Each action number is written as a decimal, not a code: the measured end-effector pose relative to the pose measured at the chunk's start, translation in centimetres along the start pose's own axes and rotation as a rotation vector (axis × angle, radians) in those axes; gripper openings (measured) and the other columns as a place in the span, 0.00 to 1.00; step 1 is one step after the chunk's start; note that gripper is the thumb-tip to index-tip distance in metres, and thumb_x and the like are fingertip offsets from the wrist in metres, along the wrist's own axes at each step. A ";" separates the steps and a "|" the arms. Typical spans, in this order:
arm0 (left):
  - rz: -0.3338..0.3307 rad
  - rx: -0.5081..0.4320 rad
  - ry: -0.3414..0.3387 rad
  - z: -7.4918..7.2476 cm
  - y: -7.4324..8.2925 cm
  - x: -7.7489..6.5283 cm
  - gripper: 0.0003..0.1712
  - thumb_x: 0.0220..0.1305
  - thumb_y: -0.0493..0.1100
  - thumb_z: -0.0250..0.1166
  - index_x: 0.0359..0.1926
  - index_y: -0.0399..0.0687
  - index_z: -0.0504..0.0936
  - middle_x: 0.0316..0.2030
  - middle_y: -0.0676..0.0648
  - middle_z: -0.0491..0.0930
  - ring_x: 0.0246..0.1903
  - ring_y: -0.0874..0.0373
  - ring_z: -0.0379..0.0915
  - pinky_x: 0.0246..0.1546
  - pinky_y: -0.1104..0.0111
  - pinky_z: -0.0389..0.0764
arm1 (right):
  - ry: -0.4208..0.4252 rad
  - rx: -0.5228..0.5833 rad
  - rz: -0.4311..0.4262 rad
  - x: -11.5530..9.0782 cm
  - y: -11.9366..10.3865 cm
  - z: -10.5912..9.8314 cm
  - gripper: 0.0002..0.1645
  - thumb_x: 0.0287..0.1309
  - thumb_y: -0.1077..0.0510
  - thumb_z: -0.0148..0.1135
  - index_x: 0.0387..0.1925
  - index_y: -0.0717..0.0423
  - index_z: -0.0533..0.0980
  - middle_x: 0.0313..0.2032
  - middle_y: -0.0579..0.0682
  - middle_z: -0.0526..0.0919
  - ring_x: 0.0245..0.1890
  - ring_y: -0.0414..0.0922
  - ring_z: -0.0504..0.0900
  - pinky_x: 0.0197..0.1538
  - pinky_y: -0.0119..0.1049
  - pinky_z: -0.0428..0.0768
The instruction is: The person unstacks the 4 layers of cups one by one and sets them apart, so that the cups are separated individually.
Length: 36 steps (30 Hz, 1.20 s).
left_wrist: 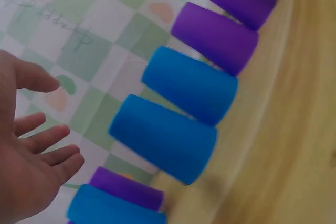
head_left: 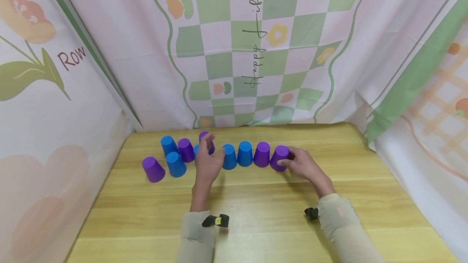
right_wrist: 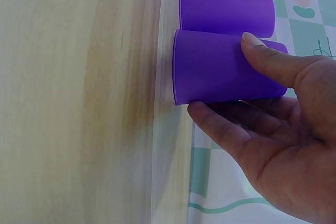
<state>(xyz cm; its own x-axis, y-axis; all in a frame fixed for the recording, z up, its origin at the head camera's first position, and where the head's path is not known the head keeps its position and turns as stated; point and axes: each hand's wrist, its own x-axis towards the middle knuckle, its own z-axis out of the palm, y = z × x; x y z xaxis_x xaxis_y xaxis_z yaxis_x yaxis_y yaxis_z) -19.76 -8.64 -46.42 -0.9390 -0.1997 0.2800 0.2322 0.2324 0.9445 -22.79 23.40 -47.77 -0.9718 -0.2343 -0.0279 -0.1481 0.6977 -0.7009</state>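
My right hand (head_left: 302, 164) is at the right end of a row of upside-down cups. Its thumb lies on the near side of the end purple cup (right_wrist: 220, 69), with the other fingers (right_wrist: 218, 127) along the cup's outer side. Beside that cup stand another purple cup (head_left: 261, 154) and two blue cups, one blue cup (head_left: 245, 154) and one more blue cup (left_wrist: 163, 140) to its left. Over the left part of the row hangs my left hand (head_left: 209, 164), thumb and fingers spread and holding nothing. Behind it, a blue cup (left_wrist: 115, 205) and a purple cup (head_left: 202, 136) are partly hidden.
Further left on the wooden table (head_left: 256, 222) are more upturned cups: a purple cup (head_left: 153, 169), a blue cup (head_left: 176, 164), another blue cup (head_left: 168, 145) and a purple cup (head_left: 186, 150). A checkered curtain (head_left: 248, 52) hangs behind the table's back edge.
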 end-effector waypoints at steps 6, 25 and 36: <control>-0.081 0.086 -0.137 1.5 -1.2 -0.1 0.44 0.66 0.35 0.71 0.79 0.45 0.61 0.75 0.39 0.68 0.77 0.41 0.61 0.77 0.45 0.64 | -0.004 0.003 0.002 -0.1 0.0 0.1 0.29 0.66 0.52 0.71 0.62 0.65 0.78 0.50 0.63 0.88 0.50 0.57 0.86 0.56 0.57 0.85; -0.179 0.143 -0.033 4.2 -2.8 -0.6 0.42 0.65 0.36 0.74 0.75 0.42 0.65 0.72 0.36 0.71 0.74 0.38 0.65 0.75 0.42 0.67 | -0.004 0.007 0.003 -0.1 0.0 0.1 0.29 0.67 0.52 0.70 0.63 0.64 0.78 0.49 0.61 0.88 0.48 0.55 0.86 0.54 0.55 0.85; -0.226 0.135 -0.016 4.4 -2.8 -0.8 0.37 0.68 0.35 0.71 0.73 0.42 0.67 0.73 0.38 0.71 0.75 0.39 0.64 0.76 0.41 0.66 | 0.002 -0.003 -0.006 0.0 0.0 0.0 0.29 0.67 0.52 0.70 0.62 0.64 0.78 0.49 0.61 0.88 0.49 0.56 0.86 0.56 0.57 0.84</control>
<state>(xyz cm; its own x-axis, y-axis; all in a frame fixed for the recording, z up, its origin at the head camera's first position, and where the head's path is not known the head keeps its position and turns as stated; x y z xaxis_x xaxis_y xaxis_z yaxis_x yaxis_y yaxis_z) -20.81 -4.96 -50.00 -0.9672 -0.2465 0.0611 -0.0185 0.3083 0.9511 -22.81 23.40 -47.77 -0.9711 -0.2374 -0.0224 -0.1545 0.6980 -0.6992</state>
